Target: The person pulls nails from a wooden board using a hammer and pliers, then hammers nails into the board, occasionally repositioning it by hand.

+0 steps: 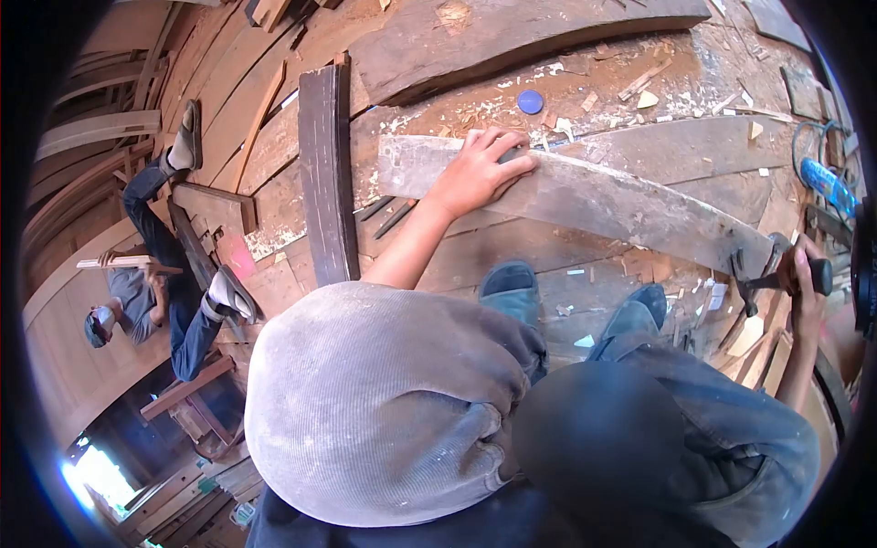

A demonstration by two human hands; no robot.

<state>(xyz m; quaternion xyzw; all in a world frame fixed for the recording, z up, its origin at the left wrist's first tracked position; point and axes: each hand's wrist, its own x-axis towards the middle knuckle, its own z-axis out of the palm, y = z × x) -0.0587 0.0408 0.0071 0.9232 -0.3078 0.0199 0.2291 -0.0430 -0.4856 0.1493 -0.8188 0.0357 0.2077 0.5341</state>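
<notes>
Left hand (484,175) curls over the plank (621,205) and right hand (804,274) grips the tool (775,279) by its end, so firm bracing with fingers well clear works best.

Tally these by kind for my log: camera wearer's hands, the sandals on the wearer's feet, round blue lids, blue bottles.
Hands (left hand, right hand): 2
Sandals: 2
Round blue lid: 1
Blue bottle: 1
Total: 6
</notes>
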